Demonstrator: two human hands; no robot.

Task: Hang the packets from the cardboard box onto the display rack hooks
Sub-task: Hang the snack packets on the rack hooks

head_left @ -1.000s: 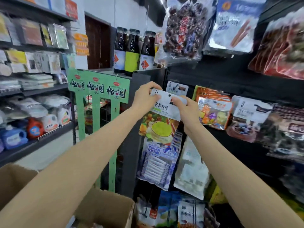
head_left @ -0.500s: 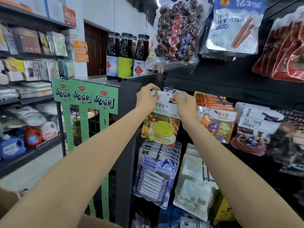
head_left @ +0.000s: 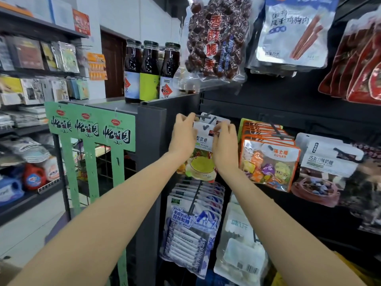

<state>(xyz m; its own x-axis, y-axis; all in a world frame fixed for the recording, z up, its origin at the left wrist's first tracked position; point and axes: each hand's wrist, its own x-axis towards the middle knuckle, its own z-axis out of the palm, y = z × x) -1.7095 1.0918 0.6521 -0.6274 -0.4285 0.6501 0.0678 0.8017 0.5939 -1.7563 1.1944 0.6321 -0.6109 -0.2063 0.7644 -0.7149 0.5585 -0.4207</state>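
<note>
Up top, left hand (head_left: 182,135) and right hand (head_left: 225,145) pinch the candy packet (head_left: 203,153) at the hook (head_left: 205,116); its hang-hole is hidden behind fingers.

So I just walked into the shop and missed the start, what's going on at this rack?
A person is restocking the display rack. Both hands hold one candy packet by its white top edge: the left hand pinches the left corner, the right hand the right. They are lining its hanging hole up with a hook, beside the orange sugar packets. Whether it is fully on the hook cannot be told.
</note>
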